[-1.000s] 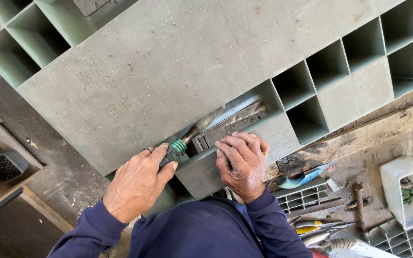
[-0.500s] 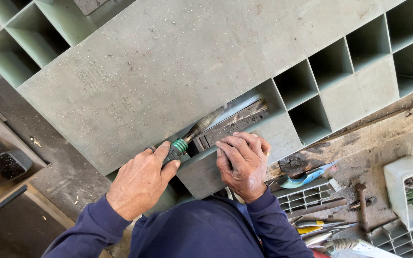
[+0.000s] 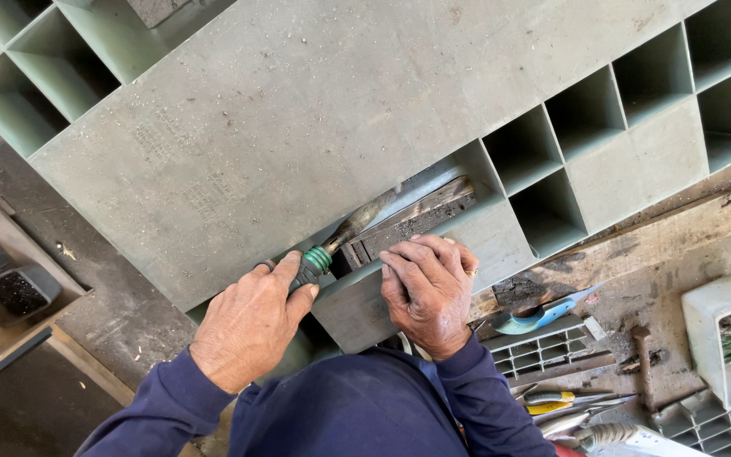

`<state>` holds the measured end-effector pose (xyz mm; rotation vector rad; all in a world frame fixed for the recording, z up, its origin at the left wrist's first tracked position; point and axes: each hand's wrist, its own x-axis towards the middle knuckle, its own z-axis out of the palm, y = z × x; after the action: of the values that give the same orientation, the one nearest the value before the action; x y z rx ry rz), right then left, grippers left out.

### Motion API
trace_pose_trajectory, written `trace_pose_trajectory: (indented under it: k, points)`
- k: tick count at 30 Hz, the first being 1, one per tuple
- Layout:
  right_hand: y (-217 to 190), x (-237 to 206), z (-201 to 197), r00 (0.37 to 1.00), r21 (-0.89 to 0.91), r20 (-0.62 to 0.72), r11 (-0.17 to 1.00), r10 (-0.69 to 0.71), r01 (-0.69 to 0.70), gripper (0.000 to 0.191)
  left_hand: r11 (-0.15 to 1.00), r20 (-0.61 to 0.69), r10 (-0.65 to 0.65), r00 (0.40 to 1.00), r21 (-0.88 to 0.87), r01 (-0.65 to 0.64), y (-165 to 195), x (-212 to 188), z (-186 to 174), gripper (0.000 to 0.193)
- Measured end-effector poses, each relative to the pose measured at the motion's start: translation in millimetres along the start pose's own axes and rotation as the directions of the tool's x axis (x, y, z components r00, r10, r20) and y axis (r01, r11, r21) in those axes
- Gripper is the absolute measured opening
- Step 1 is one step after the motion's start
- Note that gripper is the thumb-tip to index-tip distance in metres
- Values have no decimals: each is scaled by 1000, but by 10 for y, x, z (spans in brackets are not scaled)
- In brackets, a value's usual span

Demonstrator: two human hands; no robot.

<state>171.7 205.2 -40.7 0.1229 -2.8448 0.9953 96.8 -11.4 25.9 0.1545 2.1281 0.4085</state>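
Left hand grip closed on green-collared tool; right hand flat, pressing dark block.

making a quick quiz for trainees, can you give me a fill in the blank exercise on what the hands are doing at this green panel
1. The left hand grips a tool whose handle collar is coloured ____.
2. The right hand presses on the panel edge beside a dark ____ strip lying in the long slot.
3. The panel has open compartments that are ____ in shape.
4. Both sleeves are dark ____.

Missing words: green; wooden; square; blue
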Motion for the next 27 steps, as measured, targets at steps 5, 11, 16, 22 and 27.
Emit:
trace_pose_trajectory:
  k: [5, 11, 16, 22, 27]
  points:
    - [-6, 5, 2, 1000, -2, -1, 1000, 0, 0, 18, 1000, 28, -18, 999, 9, 18, 26, -1, -12, 61]
    - [-16, 7, -13, 1000, -3, 8, 1000, 7, -7, 19, 1000, -7, 8, 1000, -7, -8, 19, 1, 0, 58]
    - [-15, 17, -18, 1000, 5, 3, 1000, -1, 1, 18, 1000, 1, -5, 1000, -4, 5, 24, 0, 9, 59]
    - [-16, 25, -20, 1000, -4, 6, 1000, -1, 1, 18, 1000, -3, -9, 1000, 7, 9, 41, 0, 28, 59]
    - [-23, 34, -28, 1000, -8, -1, 1000, -11, 11, 19, 997, -54, 22, 998, -70, -26, -24, -37, 51, 57]
